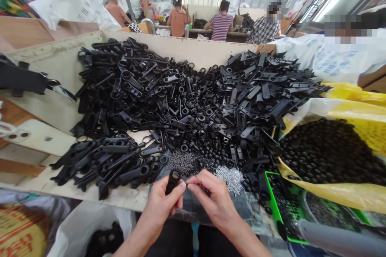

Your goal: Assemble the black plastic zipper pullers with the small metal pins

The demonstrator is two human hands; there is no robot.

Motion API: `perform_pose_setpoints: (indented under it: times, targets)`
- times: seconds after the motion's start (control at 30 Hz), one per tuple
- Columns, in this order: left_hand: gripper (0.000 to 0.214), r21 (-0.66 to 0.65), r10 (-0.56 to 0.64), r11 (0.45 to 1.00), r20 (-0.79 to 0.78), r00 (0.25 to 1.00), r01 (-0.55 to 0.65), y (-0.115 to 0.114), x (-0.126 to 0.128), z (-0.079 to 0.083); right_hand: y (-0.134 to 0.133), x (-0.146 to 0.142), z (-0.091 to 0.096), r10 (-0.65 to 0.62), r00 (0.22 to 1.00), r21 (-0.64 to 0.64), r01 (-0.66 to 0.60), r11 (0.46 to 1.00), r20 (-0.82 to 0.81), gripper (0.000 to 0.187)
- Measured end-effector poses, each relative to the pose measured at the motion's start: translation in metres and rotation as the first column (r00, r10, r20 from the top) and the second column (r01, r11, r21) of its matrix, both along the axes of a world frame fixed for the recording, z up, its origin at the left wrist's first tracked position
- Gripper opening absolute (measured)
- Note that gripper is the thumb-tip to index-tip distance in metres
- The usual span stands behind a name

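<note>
My left hand (163, 202) is closed on a small black plastic part with a ring end (173, 179), held upright near the table's front edge. My right hand (212, 200) pinches a thin dark piece (202, 186) right beside it, fingertips almost touching the left thumb. Just beyond my fingers lie a patch of small grey springs (183, 162) and a heap of silver pins (230, 177). Behind them a large pile of black plastic parts (187, 96) covers the table.
A yellow bag of small black round pieces (328, 152) sits at the right, above a green tray (273, 204). A white bag (90, 229) hangs below the front edge at left. Wooden walls (199, 50) bound the table. Several people work at the back.
</note>
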State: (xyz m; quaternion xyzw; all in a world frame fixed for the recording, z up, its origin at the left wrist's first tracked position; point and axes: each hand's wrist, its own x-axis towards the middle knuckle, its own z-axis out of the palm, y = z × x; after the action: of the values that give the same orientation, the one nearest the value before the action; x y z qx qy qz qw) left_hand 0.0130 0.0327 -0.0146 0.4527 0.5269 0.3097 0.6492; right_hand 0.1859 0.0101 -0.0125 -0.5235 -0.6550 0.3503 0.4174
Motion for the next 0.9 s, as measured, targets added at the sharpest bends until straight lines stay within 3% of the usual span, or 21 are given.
perform_pose_setpoints:
  times: [0.4,0.6,0.7,0.8,0.9]
  targets:
    - [0.037,-0.071,0.011,0.997,0.045,0.999,-0.007,-0.006,0.000,0.003,-0.006,0.004,-0.003,0.066,0.995,0.017,-0.068,0.998,0.079,0.026]
    - [0.037,-0.247,0.064,0.969,0.258,0.964,0.002,-0.013,0.006,0.003,-0.012,0.003,0.001,-0.020,1.000,-0.048,0.020,0.999,-0.016,0.021]
    - [0.041,-0.378,0.181,0.925,0.358,0.916,-0.035,-0.018,0.013,0.003,-0.017,0.004,-0.001,-0.098,0.995,-0.050,0.096,0.994,-0.036,0.020]
    - [0.049,-0.570,0.333,0.820,0.402,0.853,-0.051,-0.022,0.020,0.004,-0.021,0.008,-0.004,-0.064,0.998,0.027,0.063,0.998,0.015,0.018]
    - [0.060,-0.682,0.425,0.728,0.370,0.826,-0.068,-0.025,0.024,0.005,-0.025,0.014,-0.008,-0.017,0.996,0.085,0.009,0.996,0.086,0.013]
